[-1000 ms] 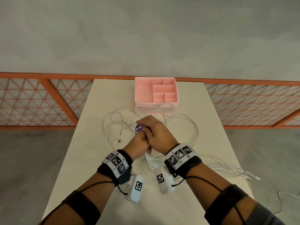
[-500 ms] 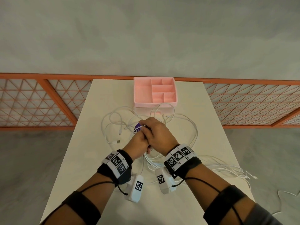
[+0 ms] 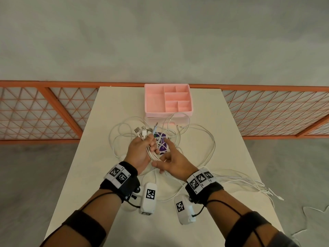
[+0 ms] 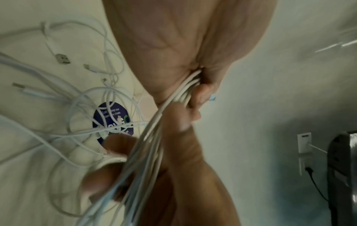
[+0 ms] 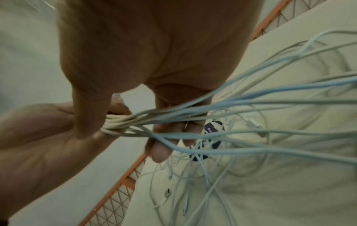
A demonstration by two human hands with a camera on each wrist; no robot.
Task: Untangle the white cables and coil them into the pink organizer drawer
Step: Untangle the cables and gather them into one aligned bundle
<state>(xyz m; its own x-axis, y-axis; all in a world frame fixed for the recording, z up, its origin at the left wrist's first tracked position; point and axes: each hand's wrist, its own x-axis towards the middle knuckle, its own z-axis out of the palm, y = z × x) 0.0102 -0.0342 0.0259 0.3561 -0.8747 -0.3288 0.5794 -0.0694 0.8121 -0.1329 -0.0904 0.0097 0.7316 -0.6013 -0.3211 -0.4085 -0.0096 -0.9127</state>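
Several white cables bunched in left hand grip, right hand beside, seemingly loose-fingered.

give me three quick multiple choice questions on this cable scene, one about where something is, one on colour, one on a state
1. Where is the organizer drawer?
A. at the table's far edge, beyond the hands
B. by the person's wrists
C. on the floor

2. What colour is the sticker under the loose cables?
A. yellow
B. purple
C. red

3. What is the left hand doing?
A. lying flat on the table
B. gripping a bundle of white cables
C. holding the drawer

Key: 1 A, the head view shows it at the far end of the table. 2 B, it shows purple with white print between the hands. 3 B, the left wrist view shows the fingers curled round the strands.
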